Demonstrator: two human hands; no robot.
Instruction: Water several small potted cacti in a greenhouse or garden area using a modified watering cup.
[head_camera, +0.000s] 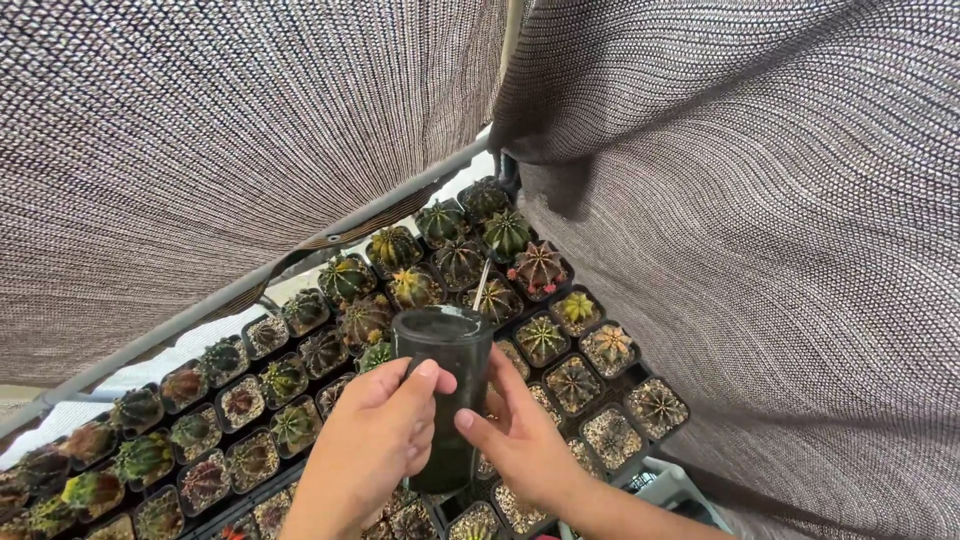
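Note:
A stack of small black plastic pots (444, 350) stands upright in front of me, held from both sides. My left hand (375, 440) wraps its left side with the thumb across the front. My right hand (520, 440) grips the right side, thumb on the front and fingers behind. Below and around the stack lie rows of small cacti in black square pots (540, 340), green, dark and reddish.
Grey woven shade cloth (740, 200) hangs close above and to the right, with another sheet (200, 130) at the left. A grey metal bar (250, 280) runs diagonally along the trays' far edge. A thin stick label (482, 285) stands among the cacti.

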